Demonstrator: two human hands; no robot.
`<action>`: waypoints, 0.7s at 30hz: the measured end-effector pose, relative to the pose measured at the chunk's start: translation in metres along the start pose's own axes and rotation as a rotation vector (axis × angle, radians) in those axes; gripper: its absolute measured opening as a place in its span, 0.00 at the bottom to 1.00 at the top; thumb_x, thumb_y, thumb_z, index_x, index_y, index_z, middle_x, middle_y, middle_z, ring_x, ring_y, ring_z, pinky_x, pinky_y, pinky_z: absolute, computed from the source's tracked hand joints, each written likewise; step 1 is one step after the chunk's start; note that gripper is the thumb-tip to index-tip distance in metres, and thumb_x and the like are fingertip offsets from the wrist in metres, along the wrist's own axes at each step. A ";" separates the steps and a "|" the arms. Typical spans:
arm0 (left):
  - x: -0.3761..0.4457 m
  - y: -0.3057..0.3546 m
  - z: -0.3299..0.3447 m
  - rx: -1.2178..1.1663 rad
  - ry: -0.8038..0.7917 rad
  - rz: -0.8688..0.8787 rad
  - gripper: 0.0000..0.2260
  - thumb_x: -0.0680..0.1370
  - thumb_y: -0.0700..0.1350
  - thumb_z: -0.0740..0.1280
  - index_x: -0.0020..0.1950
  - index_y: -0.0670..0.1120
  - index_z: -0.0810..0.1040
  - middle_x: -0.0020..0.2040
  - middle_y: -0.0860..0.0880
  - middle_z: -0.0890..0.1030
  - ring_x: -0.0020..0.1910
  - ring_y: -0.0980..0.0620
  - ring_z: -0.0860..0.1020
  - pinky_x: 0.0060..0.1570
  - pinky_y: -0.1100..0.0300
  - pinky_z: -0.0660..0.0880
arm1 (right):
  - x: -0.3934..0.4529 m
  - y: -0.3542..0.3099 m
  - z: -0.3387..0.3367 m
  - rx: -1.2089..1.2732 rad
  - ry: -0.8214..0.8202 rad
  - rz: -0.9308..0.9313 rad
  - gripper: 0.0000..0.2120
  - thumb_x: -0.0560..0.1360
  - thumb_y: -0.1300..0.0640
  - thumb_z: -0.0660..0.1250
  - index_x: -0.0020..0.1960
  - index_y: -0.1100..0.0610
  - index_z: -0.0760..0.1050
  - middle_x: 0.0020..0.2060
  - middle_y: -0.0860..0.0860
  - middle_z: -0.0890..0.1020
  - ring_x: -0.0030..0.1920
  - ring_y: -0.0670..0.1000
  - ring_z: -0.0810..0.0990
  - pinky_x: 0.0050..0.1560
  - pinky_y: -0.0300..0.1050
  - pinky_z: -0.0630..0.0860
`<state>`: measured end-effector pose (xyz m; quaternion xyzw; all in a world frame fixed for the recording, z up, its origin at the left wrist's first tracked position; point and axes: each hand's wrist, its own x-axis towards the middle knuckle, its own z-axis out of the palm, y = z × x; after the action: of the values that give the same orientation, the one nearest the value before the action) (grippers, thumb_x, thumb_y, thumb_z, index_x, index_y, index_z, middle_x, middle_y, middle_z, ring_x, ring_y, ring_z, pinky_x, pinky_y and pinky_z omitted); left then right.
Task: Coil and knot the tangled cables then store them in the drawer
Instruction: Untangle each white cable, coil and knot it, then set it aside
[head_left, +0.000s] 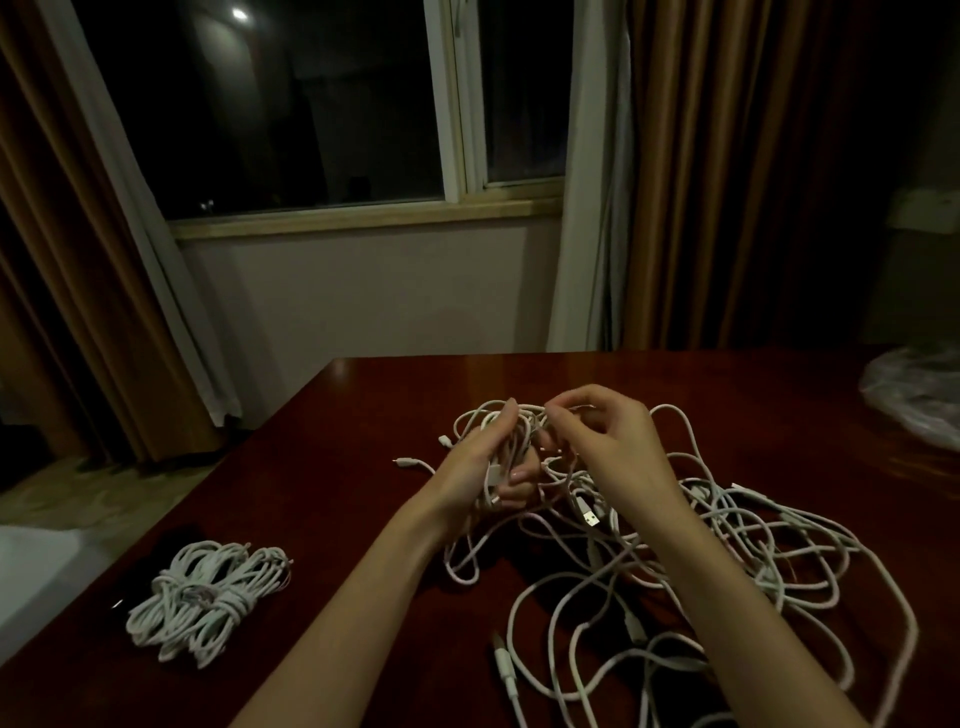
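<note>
On the table (363, 415) a loose tangle (701, 561) sprawls right, finished bundles (208, 597) left. Best to keep each loop even and feed slack gently so nothing snags. The left hand (483, 467) grips the coil (511, 436); the right hand (602, 436) pinches a strand just above it.

tangle (675, 561): white cables sprawling in loose loops over the right near tabletop, USB plug showing mid-pile | coil (511, 441): partly wound white loops rising at the tangle's far left edge | bundles (208, 597): knotted white coils lying together, near left
</note>
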<state>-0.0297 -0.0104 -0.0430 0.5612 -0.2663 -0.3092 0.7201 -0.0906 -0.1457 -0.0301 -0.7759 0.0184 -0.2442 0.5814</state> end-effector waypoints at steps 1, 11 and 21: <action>0.001 0.000 0.000 0.006 0.036 0.017 0.21 0.81 0.58 0.53 0.45 0.42 0.75 0.26 0.50 0.67 0.21 0.58 0.63 0.22 0.68 0.62 | 0.000 0.000 0.000 0.025 0.012 0.000 0.03 0.77 0.55 0.68 0.44 0.51 0.79 0.34 0.51 0.83 0.33 0.46 0.80 0.35 0.41 0.74; 0.004 -0.007 0.002 -0.059 0.072 0.041 0.13 0.78 0.54 0.58 0.48 0.44 0.72 0.30 0.50 0.69 0.23 0.59 0.63 0.26 0.68 0.60 | -0.002 0.010 0.010 -0.115 0.109 -0.119 0.03 0.76 0.57 0.69 0.47 0.51 0.82 0.39 0.44 0.83 0.35 0.40 0.79 0.35 0.32 0.70; 0.009 -0.005 -0.008 -0.323 0.273 0.116 0.20 0.84 0.51 0.52 0.56 0.39 0.78 0.29 0.51 0.69 0.26 0.59 0.68 0.27 0.67 0.68 | -0.007 0.006 0.019 -0.269 0.051 -0.151 0.08 0.76 0.58 0.69 0.54 0.52 0.82 0.43 0.41 0.81 0.42 0.39 0.79 0.40 0.29 0.75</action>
<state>-0.0185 -0.0133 -0.0492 0.4590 -0.1454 -0.2271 0.8465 -0.0877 -0.1289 -0.0422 -0.8395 0.0075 -0.3021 0.4515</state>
